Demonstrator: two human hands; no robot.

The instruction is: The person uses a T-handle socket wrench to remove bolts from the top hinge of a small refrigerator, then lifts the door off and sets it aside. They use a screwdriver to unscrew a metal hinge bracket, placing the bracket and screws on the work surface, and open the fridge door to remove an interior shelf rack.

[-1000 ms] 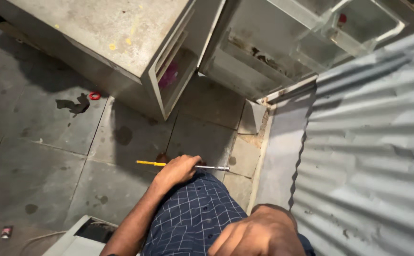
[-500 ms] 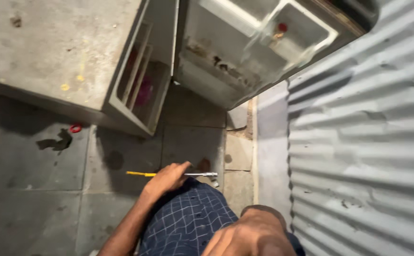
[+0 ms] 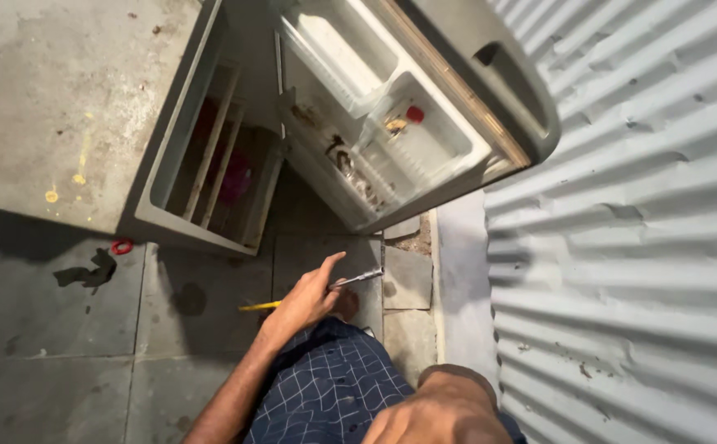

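Note:
My left hand (image 3: 307, 301) grips a screwdriver (image 3: 360, 277) with a yellow handle (image 3: 256, 307). The index finger lies stretched along its metal shaft, which points right over the floor tiles. The hand hangs in front of my knee in checked blue shorts (image 3: 334, 386), just below the open small fridge (image 3: 210, 177). My right hand (image 3: 436, 411) rests at the bottom edge, very close to the camera and blurred, its fingers out of sight.
The fridge door (image 3: 424, 123) stands open to the right, with a red-capped item (image 3: 414, 113) on its shelf. A corrugated metal wall (image 3: 629, 247) fills the right side. A red ring (image 3: 122, 246) and a dark stain (image 3: 85, 273) lie on the grey tiles.
The view has swung toward the fridge and its door. My left hand has tilted the screwdriver so its shaft points up and right, with the index finger now stretched out.

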